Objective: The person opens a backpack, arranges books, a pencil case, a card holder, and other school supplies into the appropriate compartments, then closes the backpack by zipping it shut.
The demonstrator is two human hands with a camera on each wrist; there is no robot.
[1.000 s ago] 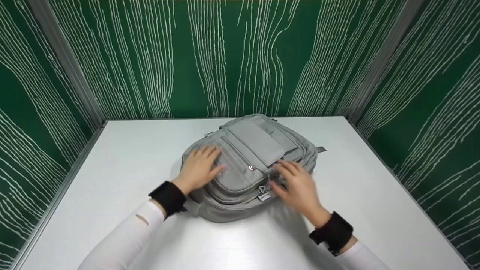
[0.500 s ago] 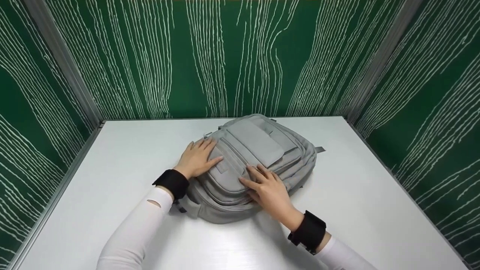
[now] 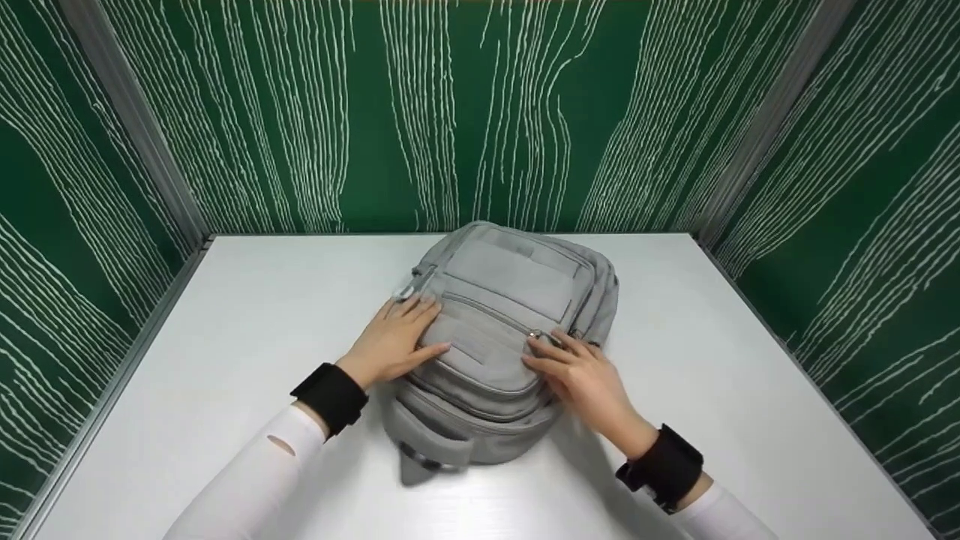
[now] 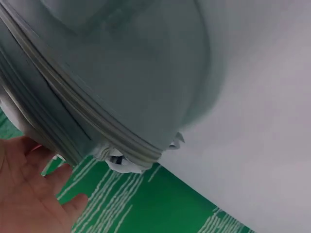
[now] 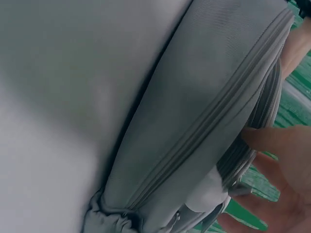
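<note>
A grey backpack [image 3: 487, 337] lies front side up on the white table, turned slightly at an angle. My left hand [image 3: 390, 341] rests on its left side with fingers extended over the front panel and the thumb apart. My right hand [image 3: 589, 379] touches the right side near a zip pull [image 3: 534, 334], with its fingers over the front panel's edge. In the right wrist view, the thumb [image 5: 267, 138] lies against the zipped edge and the other fingers are spread. The left wrist view shows the left fingers [image 4: 56, 177] beside the bag's zipped edge.
White table [image 3: 262, 300] surrounds the backpack. Green walls [image 3: 517, 112] with pale wavy lines stand behind and on both sides, joined by grey metal posts [image 3: 142, 127]. A dark strap end [image 3: 416, 461] lies at the bag's near left.
Between my hands the backpack has turned counterclockwise, its near end swinging right. My right hand has shifted right after moving inward. The left hand stays on the left side.
</note>
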